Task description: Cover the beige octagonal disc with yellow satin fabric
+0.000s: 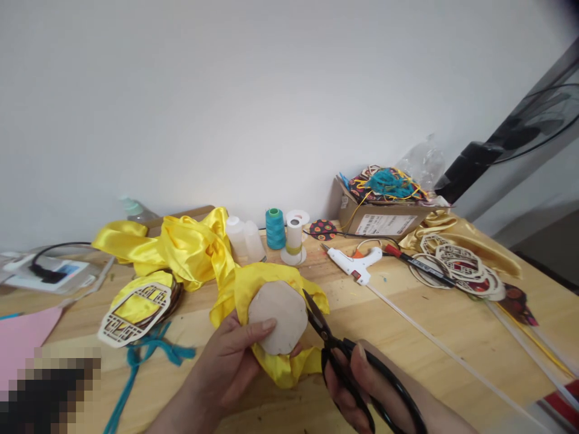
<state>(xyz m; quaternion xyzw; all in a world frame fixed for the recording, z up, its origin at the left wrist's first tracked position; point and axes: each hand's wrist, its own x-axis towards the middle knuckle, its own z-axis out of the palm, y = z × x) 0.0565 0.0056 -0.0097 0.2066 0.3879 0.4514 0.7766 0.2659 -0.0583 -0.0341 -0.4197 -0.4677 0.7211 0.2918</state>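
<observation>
My left hand (230, 355) grips a beige octagonal card piece (278, 316) together with the yellow satin fabric (271, 283) wrapped under and around it. My right hand (362, 386) holds black scissors (348, 355) by the handles. Their blades point up and left and touch the fabric at the card's right edge. More yellow satin (181, 247) trails off to the left across the wooden table (407, 325).
A white glue gun (355, 262), thread spools (275, 229), white bottles (244, 238) and a cardboard box of scraps (380, 211) stand behind. Lattice wooden cutouts (461, 265) lie right, another on yellow fabric (136, 307) left, with teal cord (149, 352) and long thin sticks (452, 355).
</observation>
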